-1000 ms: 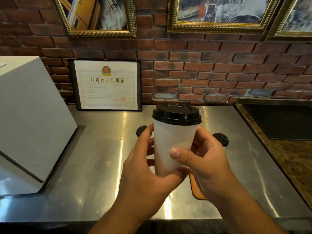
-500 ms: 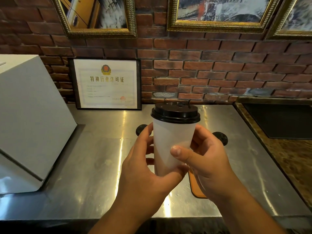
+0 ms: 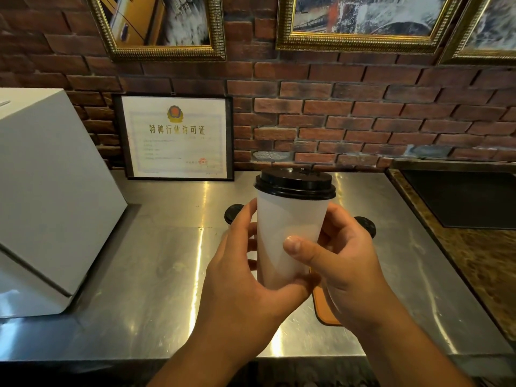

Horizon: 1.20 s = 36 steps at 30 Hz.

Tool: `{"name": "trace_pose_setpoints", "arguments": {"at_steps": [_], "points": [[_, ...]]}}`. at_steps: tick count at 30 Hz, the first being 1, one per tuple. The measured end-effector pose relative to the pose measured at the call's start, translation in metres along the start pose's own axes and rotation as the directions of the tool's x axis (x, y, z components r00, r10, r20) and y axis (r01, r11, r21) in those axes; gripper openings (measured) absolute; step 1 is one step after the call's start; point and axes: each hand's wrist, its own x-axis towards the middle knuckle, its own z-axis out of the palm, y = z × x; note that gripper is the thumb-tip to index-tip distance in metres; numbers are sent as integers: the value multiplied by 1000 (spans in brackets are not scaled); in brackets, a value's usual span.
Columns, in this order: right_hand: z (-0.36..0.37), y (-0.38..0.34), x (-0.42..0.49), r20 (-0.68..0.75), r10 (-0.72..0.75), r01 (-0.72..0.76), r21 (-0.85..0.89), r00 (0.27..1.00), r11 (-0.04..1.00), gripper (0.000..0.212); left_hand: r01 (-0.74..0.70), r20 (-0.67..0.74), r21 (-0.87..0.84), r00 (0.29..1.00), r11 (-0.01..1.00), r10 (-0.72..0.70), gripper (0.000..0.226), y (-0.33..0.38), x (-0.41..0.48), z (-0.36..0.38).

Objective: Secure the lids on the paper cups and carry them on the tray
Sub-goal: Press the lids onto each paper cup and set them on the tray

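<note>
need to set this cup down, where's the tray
Head view, right of centre: the tray lies on the counter under the right hand, mostly hidden.

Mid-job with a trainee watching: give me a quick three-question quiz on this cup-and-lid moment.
1. True or false: the black plastic lid sits on the white paper cup.
2. Left hand and right hand: which holds that cup? A) left only B) right only C) both
3. Fill in: the orange tray lies on the stainless steel ____.
Key: 1 true; 2 C; 3 counter.
</note>
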Motion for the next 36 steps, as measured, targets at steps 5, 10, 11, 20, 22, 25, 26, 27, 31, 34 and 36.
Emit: {"name": "trace_pose_setpoints", "arguments": {"at_steps": [5, 10, 11, 20, 22, 25, 26, 27, 31, 34, 36], "points": [[-1, 1, -2, 12, 14, -14, 9, 1000, 1000, 70, 7, -6, 10, 1000, 1000, -7, 104, -2, -1, 1], [-3, -2, -4, 13, -17, 18, -13, 1000, 1000, 68, 8, 2, -3, 1000, 1000, -8, 100, 1, -2, 0], [-3, -2, -4, 5, -25, 25, -19, 1000, 1000, 68, 10, 3, 0, 1000, 1000, -10, 100, 1, -2, 0], [-4, -2, -3, 76, -21, 23, -21, 997, 1000, 67, 3, -6, 20, 1000, 1000, -3, 99, -2, -2, 0], [-4, -3, -3, 86, -29, 31, -21, 996, 999, 65, 0, -2, 27, 1000, 1000, 0, 102, -3, -1, -1], [-3, -1, -4, 53, -47, 49, -35, 997, 998, 68, -9, 4, 41, 1000, 999, 9, 104, -2, -1, -2], [-3, -1, -4, 46, -51, 53, -39, 998, 998, 71, -11, 4, 45, 1000, 999, 10, 103, -2, 0, -2], [-3, 0, -4, 42, -52, 54, -40, 998, 998, 72, -10, 2, 49, 1000, 999, 10, 102, -3, 0, -3], [-2, -2, -3, 80, -50, 52, -24, 996, 998, 68, -11, -4, 68, 1000, 998, 11, 102, -5, 1, -3], [-2, -3, -4, 94, -51, 52, -5, 994, 999, 68, -20, 6, 60, 1000, 998, 20, 106, -5, 0, -3], [-2, -3, -4, 77, -61, 61, -3, 995, 998, 75, -21, 13, 52, 1000, 998, 21, 105, -6, 0, -3]]}}
